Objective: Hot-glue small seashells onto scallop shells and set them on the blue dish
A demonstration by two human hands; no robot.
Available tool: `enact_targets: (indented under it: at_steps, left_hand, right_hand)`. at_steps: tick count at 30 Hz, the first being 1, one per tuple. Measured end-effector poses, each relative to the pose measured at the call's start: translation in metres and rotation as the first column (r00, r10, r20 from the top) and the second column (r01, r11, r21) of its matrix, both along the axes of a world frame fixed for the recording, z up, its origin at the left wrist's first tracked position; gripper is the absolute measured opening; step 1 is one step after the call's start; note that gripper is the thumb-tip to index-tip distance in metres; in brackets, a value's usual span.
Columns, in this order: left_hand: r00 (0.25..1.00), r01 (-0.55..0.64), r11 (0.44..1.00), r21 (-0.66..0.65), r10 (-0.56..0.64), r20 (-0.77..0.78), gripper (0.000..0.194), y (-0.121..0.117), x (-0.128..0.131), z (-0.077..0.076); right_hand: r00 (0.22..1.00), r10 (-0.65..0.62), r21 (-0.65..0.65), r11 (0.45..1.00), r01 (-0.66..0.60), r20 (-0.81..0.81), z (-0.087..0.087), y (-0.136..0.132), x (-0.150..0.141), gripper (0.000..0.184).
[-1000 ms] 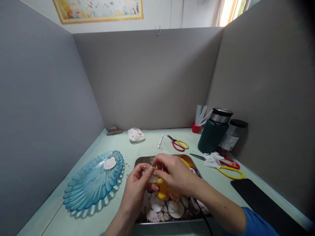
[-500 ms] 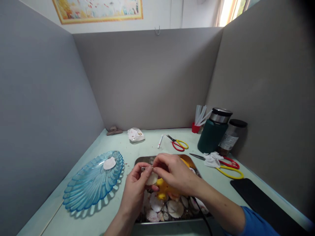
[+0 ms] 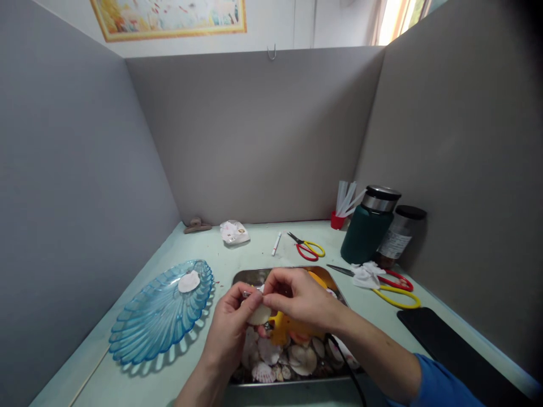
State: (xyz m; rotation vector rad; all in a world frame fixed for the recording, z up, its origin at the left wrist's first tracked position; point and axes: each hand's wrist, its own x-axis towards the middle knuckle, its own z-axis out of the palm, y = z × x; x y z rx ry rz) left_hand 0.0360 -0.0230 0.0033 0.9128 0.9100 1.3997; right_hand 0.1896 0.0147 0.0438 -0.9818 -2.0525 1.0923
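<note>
Thumb and fingers of my left hand are closed on a pale seashell, held over the metal tray. A small shiny metal piece shows at the top of that grip. At the shell's upper edge, my right hand has its thumb and fingertips pinched together; what they hold is hidden. Below both hands, the metal tray bears several seashells. Among them lies a yellow object, partly covered by my right hand. A black cord runs out from beneath my right wrist.
A blue scalloped glass dish with a white piece stands left. Behind the tray lie a marker-like stick and scissors. Larger scissors, a dark green bottle, a jar and a black slab are right.
The shell in my left hand has tilted and come more into view, slightly lower. My right fingertips have shifted a little along its edge, and the cord has moved slightly.
</note>
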Motion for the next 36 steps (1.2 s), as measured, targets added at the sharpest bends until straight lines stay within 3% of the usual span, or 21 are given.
enact_targets:
  at_steps: [6, 13, 20, 24, 31, 36]
  left_hand:
    - [1.0, -0.002, 0.999, -0.045, 0.003, 0.016, 0.022, 0.0, 0.002, 0.0]
    - [0.998, 0.062, 0.998, -0.023, -0.061, 0.023, 0.023, 0.001, 0.005, 0.003]
    - [1.0, -0.02, 0.999, -0.029, 0.02, 0.012, 0.022, 0.002, 0.003, -0.001]
    - [0.999, -0.036, 0.999, -0.024, 0.036, -0.005, 0.022, 0.002, 0.003, -0.003]
    - [0.999, 0.045, 0.999, -0.018, -0.045, -0.013, 0.026, 0.003, 0.002, -0.002]
    - [1.0, -0.011, 0.999, -0.032, 0.011, -0.002, 0.034, 0.004, 0.001, -0.002]
  right_hand:
    - [0.996, -0.081, 0.068, 0.995, 0.079, 0.032, 0.001, 0.0, -0.003, 0.004]
    - [0.996, -0.09, 0.021, 0.996, 0.089, 0.028, 0.006, 0.005, 0.001, 0.004]
    - [0.995, -0.066, 0.144, 0.988, 0.055, 0.078, 0.006, 0.004, 0.003, 0.016]
    - [0.99, -0.085, 0.174, 0.983, 0.064, 0.114, 0.004, 0.005, 0.002, 0.007]
    - [0.988, -0.104, 0.157, 0.984, 0.086, 0.111, 0.007, 0.005, 0.005, 0.008]
    - [0.964, -0.18, 0.211, 0.968, 0.138, 0.198, 0.014, 0.005, 0.009, 0.006]
